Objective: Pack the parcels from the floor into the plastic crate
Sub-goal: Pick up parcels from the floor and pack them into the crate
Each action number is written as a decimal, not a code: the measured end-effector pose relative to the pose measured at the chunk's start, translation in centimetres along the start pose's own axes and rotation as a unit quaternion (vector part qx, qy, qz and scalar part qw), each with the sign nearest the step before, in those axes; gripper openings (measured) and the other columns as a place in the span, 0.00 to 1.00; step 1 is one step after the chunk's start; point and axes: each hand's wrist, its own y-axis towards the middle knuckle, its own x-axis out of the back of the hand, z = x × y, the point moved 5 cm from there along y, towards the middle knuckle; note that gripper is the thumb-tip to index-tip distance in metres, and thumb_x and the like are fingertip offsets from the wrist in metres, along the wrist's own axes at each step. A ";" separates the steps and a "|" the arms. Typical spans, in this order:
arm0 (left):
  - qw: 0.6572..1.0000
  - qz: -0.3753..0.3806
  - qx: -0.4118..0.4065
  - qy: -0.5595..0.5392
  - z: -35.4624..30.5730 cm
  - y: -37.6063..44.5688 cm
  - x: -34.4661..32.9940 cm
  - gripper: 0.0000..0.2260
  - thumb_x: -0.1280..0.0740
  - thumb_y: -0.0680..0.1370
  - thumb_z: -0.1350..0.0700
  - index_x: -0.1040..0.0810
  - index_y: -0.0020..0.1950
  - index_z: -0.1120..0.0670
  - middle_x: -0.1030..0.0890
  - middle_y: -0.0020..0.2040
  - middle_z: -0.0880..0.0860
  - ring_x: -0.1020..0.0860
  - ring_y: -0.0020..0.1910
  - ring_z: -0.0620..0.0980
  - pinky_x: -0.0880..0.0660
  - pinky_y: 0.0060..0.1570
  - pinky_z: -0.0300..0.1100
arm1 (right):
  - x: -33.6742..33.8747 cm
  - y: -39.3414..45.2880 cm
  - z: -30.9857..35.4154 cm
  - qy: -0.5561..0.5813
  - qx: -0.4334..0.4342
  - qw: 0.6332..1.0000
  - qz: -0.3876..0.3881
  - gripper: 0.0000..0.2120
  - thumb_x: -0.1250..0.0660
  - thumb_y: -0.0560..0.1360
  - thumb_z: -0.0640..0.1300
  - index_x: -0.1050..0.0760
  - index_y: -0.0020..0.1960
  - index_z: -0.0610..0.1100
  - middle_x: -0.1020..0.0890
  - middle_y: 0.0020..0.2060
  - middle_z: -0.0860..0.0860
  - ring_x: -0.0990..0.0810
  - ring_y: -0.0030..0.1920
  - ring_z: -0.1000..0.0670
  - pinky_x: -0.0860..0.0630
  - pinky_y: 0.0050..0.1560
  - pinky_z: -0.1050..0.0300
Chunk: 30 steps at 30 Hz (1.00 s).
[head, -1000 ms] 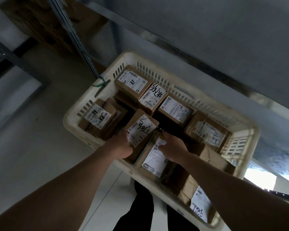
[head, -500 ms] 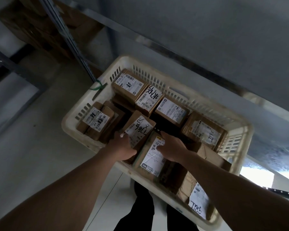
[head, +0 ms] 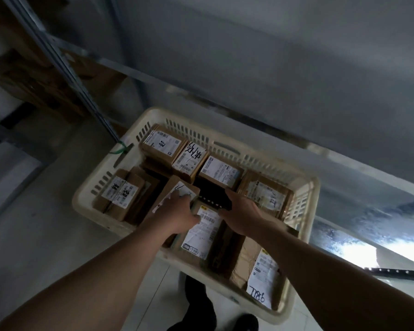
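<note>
While both arms are stretched into the plastic crate (head: 86, 199), a labelled parcel (head: 202, 231) is flanked by the left hand (head: 177, 215) and right hand (head: 243, 216), fingers extended, nothing visibly gripped.

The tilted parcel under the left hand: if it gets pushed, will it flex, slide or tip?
The tilted parcel looks like taped cardboard, so probably stiff. It leans on its neighbours, so a push from the left hand would likely tip it flat into the dark gap. Its glossy label may be slippery.
</note>
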 end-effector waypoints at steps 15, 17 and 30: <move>0.993 -0.069 -0.097 0.013 -15.5 -8.9 -2.2 0.33 0.34 0.76 0.39 0.36 0.76 0.52 0.40 0.76 0.50 0.33 0.71 0.56 0.30 0.66 0.51 | 7.5 -11.7 -9.0 0.071 0.007 0.991 -0.110 0.34 0.34 0.77 0.55 0.43 0.79 0.53 0.28 0.73 0.47 0.28 0.71 0.44 0.28 0.66 0.51; 0.991 -0.075 -0.113 0.022 -17.6 -10.4 -3.0 0.31 0.34 0.77 0.41 0.37 0.76 0.52 0.42 0.77 0.51 0.36 0.73 0.56 0.33 0.66 0.50 | 8.4 -13.7 -10.5 0.079 0.007 0.989 -0.128 0.34 0.34 0.77 0.55 0.42 0.79 0.53 0.27 0.72 0.46 0.26 0.69 0.43 0.26 0.63 0.52; 0.964 -0.072 -0.248 0.071 -29.2 -14.1 -6.3 0.30 0.33 0.76 0.41 0.35 0.74 0.51 0.40 0.76 0.50 0.36 0.73 0.54 0.34 0.68 0.49 | 13.0 -23.1 -18.8 0.133 -0.067 0.957 -0.249 0.34 0.36 0.79 0.57 0.45 0.80 0.51 0.33 0.76 0.47 0.32 0.73 0.45 0.31 0.69 0.49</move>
